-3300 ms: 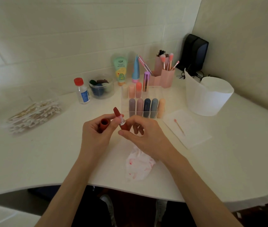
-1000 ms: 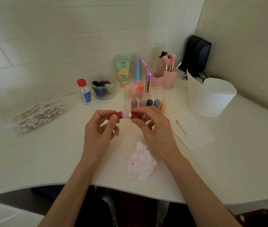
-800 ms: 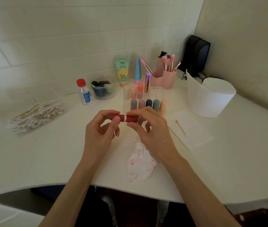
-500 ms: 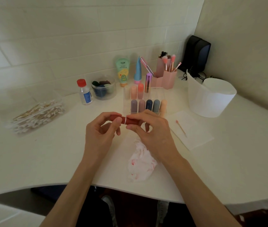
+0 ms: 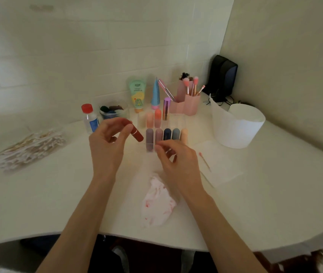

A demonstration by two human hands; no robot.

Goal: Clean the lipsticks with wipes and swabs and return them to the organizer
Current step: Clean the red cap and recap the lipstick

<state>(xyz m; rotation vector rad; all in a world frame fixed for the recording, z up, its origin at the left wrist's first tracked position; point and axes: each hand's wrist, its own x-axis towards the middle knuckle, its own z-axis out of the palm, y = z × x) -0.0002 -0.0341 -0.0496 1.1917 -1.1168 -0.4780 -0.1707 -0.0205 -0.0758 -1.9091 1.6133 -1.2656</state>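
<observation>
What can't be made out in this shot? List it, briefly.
Head view:
- Red lipstick: upper end covered by the left hand.
- Organizer: lower front hidden behind the right hand.
- Bottle: label text too small.
- Swabs: blurred near the left edge.

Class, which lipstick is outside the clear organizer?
The capped red lipstick tube, tilted in the left hand; the other lipsticks stand upright in the clear acrylic organizer.
</observation>
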